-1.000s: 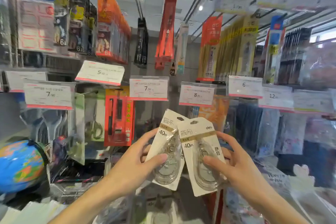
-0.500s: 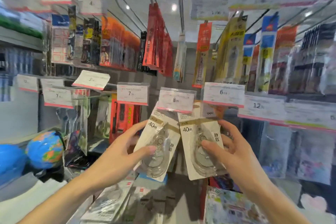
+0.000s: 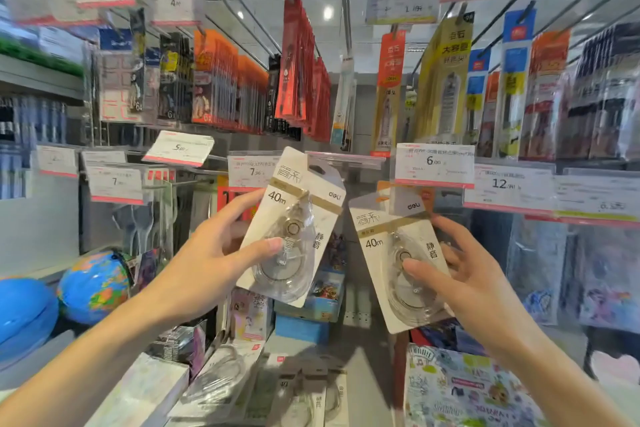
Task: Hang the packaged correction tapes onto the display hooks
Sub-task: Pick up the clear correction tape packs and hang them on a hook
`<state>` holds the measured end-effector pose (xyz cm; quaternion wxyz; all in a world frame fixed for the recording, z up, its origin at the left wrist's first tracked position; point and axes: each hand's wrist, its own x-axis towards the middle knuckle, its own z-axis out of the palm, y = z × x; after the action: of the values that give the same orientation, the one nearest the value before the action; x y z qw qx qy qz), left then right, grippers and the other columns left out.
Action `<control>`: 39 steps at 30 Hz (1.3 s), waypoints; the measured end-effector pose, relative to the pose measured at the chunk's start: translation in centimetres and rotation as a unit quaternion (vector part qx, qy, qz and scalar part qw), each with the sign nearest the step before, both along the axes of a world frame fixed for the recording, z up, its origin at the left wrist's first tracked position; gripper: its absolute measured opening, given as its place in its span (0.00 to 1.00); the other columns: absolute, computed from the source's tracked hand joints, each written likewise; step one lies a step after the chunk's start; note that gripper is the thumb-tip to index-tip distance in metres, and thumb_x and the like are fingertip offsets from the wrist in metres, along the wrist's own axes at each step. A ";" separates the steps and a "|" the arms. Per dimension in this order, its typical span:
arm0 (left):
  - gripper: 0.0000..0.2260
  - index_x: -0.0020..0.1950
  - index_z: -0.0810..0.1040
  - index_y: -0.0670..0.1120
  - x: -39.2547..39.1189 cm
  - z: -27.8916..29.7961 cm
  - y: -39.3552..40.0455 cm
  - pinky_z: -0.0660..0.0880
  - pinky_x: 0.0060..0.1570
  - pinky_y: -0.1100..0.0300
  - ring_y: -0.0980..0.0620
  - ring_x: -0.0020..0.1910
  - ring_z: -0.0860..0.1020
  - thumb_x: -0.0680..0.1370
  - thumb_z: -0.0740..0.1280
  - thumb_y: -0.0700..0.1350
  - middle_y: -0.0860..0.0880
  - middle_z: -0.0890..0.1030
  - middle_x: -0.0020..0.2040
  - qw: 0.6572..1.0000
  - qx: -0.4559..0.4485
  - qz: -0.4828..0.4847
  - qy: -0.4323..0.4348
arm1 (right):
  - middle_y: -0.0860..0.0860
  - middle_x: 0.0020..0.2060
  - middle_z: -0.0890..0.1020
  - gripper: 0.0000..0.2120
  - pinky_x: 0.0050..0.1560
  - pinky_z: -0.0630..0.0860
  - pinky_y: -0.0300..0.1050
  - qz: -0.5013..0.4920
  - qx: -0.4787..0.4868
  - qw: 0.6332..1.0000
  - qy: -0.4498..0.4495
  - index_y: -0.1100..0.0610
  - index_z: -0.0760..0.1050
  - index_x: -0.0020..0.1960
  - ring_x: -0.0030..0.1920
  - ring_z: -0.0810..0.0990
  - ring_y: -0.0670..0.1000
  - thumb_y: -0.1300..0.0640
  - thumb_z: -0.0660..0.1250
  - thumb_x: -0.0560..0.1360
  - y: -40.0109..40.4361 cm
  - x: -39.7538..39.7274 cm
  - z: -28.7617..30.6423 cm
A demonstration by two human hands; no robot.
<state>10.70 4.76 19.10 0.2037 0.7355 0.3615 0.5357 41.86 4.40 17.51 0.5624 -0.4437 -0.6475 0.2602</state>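
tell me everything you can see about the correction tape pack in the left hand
The left pack is a cream card with a clear plastic blister holding a teardrop-shaped tape dispenser. A tan band crosses it, with "40m" and "deli" printed, and a hang slot near the top. It tilts with its top to the right, raised before the price tags. The left hand pinches it, thumb on the blister. It is not on a hook and is apart from the other pack.

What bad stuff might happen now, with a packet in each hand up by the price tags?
The left hand pinches its white card correction-tape packet tilted, so its hang hole may miss a hook. The right hand holds the second white card packet with its top tucked behind the clear 6.00 price-tag holder, which might snag or bend it. With both hands full, neither can steady a hook, so a packet could drop.
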 end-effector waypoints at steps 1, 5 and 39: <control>0.25 0.69 0.71 0.63 -0.1 0.1 0.1 0.79 0.52 0.65 0.55 0.53 0.85 0.75 0.74 0.47 0.55 0.88 0.54 1.000 0.003 0.004 -0.001 | 0.39 0.53 0.87 0.34 0.55 0.83 0.54 -0.003 0.000 1.000 -0.010 0.40 0.66 0.74 0.51 0.88 0.45 0.50 0.76 0.72 0.3 -0.1 -0.2; 0.25 0.69 0.70 0.61 -0.7 0.5 0.2 0.78 0.48 0.70 0.58 0.49 0.86 0.78 0.70 0.39 0.57 0.88 0.52 1.000 0.010 0.008 0.007 | 0.35 0.50 0.87 0.23 0.52 0.83 0.46 -0.001 0.006 0.999 -0.042 0.35 0.70 0.64 0.49 0.87 0.41 0.55 0.73 0.77 1.9 -1.6 -0.1; 0.30 0.70 0.71 0.64 -1.7 -1.7 3.8 0.75 0.64 0.42 0.51 0.58 0.84 0.69 0.73 0.57 0.52 0.86 0.59 0.999 -0.021 -0.008 -0.035 | 0.48 0.44 0.83 0.32 0.42 0.75 0.48 -0.197 0.067 0.950 -0.233 0.46 0.55 0.80 0.39 0.81 0.48 0.46 0.65 0.80 7.5 -8.0 -0.4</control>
<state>8.97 8.55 17.36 0.2360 0.7143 0.3598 0.5519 33.88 11.86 17.14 0.4646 -0.5723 -0.6757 -0.0104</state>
